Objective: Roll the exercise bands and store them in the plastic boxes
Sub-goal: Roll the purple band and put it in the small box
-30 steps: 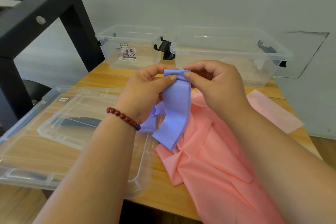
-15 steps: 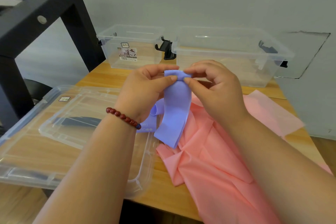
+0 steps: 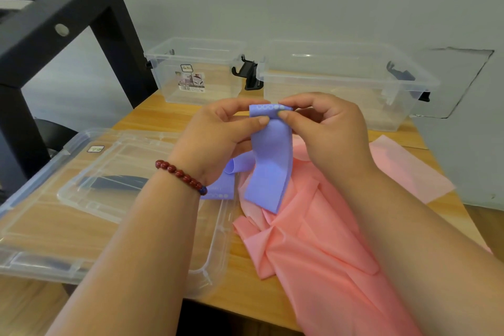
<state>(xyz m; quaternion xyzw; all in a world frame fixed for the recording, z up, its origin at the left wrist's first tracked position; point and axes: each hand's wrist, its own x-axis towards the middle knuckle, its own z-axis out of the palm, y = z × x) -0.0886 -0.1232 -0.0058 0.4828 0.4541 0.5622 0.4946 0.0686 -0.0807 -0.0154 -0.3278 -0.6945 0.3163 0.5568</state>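
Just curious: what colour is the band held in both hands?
The band is lavender-blue, with small pale circles at its top edge; head view.

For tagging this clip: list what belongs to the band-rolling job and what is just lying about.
Job:
purple band, pinched by left hand and right hand
second purple band
pink band
small clear box
large clear box
stacked lids

Lying about:
black frame
bead bracelet

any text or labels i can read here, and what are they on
Nothing reads clearly.
Picture sticker on the small plastic box: print too blurred.
Small sticker on the lid: too small.
Purple band: a row of printed circles, no legible words.
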